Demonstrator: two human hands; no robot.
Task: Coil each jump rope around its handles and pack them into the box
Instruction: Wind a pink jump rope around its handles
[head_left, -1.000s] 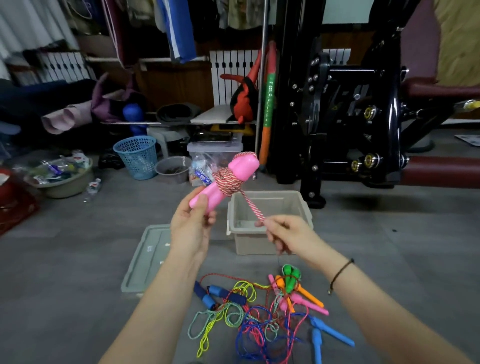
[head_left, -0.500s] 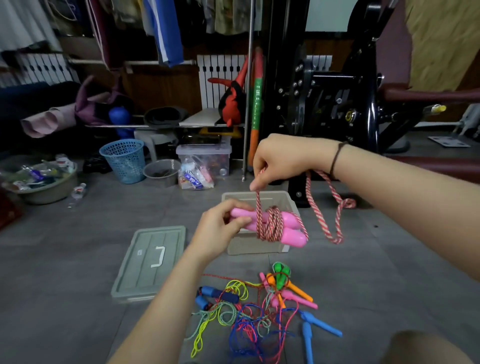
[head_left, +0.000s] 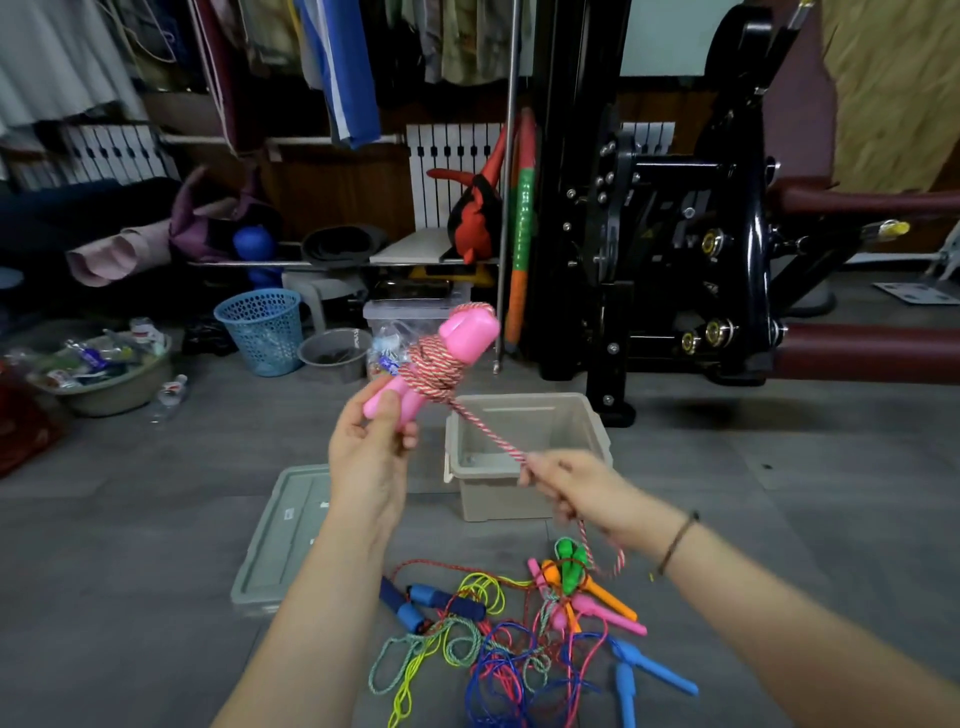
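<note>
Head view: a pair of pink handles (head_left: 467, 332) is held in the air, just above and left of the box (head_left: 483, 493). They are tilted, with a red-and-white rope (head_left: 434, 366) coiled round their middle. One strand runs taut from the coil down across the box's open top to the right hand (head_left: 576, 486).

The box stands on a grey floor (head_left: 156, 519), and its lid (head_left: 280, 540) lies flat just left of it. On the near side of the box, a pile of loose jump ropes (head_left: 519, 639) lies tangled on the floor, with blue, orange, green and pink handles. Beyond the box stands a black gym machine (head_left: 675, 234). A blue basket (head_left: 262, 332) sits further left, and clothes (head_left: 337, 67) hang at the back.

The left hand (head_left: 371, 457) has its grip clenched round the lower ends of the pink handles, thumb on top. The right hand's grip pinches the taut strand. Its fingers are blurred, so their exact hold is hard to make out. Below this hand the rope's tail drops towards the pile. The bottom edge cuts off both forearms and part of the pile.
</note>
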